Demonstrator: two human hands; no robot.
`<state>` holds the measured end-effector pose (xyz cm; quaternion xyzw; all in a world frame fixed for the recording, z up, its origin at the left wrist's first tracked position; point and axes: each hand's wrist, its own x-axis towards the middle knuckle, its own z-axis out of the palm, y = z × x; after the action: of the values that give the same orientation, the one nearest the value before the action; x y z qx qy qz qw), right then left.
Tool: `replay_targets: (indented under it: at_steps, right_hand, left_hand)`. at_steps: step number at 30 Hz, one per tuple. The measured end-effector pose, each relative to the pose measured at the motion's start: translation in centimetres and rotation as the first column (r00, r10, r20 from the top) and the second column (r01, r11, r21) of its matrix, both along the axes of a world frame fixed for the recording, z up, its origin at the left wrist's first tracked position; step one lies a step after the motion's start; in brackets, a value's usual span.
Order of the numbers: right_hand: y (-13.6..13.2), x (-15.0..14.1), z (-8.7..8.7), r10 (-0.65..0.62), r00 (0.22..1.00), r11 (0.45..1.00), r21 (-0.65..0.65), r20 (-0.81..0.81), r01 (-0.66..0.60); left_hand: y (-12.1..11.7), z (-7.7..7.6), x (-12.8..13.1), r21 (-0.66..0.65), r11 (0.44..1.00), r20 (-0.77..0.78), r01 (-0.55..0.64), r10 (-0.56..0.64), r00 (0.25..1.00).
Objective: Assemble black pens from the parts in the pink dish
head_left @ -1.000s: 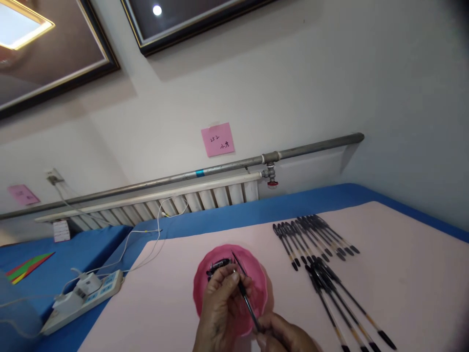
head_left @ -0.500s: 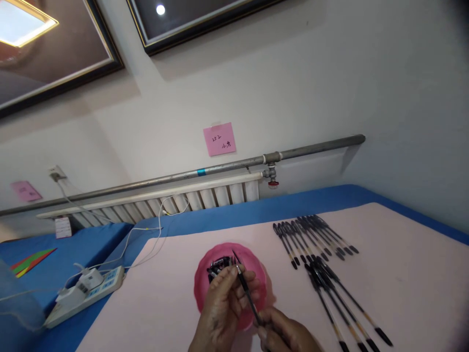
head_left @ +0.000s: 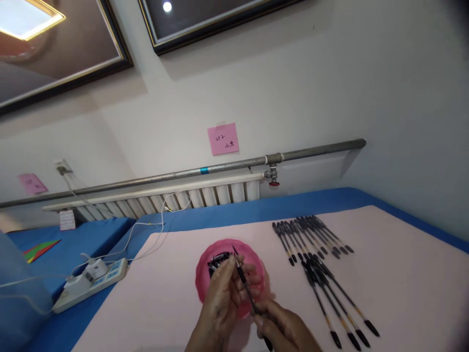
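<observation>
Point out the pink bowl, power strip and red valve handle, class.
Pink bowl [head_left: 200, 276], head view: left wall.
Power strip [head_left: 115, 269], head view: socketed end.
Red valve handle [head_left: 273, 184], head view: middle.

A pale wall [head_left: 278, 93] above a blue-covered surface [head_left: 293, 204] topped with a pink sheet [head_left: 154, 293].
Dark-edged frames hang at upper left [head_left: 126, 56] and top centre [head_left: 205, 30], the left one showing a bright rectangular light [head_left: 25, 17]. A metal pipe [head_left: 164, 179] slants across the wall above a white ribbed radiator [head_left: 208, 196], with a red-handled valve [head_left: 273, 179] at its right end; a pink note [head_left: 223, 139] is stuck above the pipe. A white power strip [head_left: 91, 288] lies at lower left.
</observation>
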<state>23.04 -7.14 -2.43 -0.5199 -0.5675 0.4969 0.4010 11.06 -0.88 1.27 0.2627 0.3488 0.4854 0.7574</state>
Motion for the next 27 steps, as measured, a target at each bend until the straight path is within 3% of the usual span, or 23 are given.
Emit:
replay_targets:
  at_steps: [9,15,21,27]
  right_hand:
    - [-0.1,-1.2,-1.1,0.006,0.940,0.998,-0.058,-0.340,-0.027]
    - [-0.7,-1.6,-0.9,0.020,0.943,0.998,-0.052,-0.332,-0.039]
    - [-1.2,-1.7,-0.3,0.068,0.956,0.992,-0.081,-0.287,-0.095]
    - [-2.0,-1.8,-0.6,0.072,0.979,0.995,-0.060,-0.190,-0.085]
  left_hand:
    - [-0.7,0.6,-0.6,0.047,0.997,0.071,0.060,-0.064,0.995]
    - [-2.1,0.0,-1.2,0.044,0.995,0.033,-0.085,0.083,0.996]
    - [-2.5,-0.2,-2.4,0.092,0.996,0.045,-0.016,0.012,0.999]
    - [-2.9,-1.3,-2.7,0.140,0.986,0.049,-0.094,0.088,0.995]
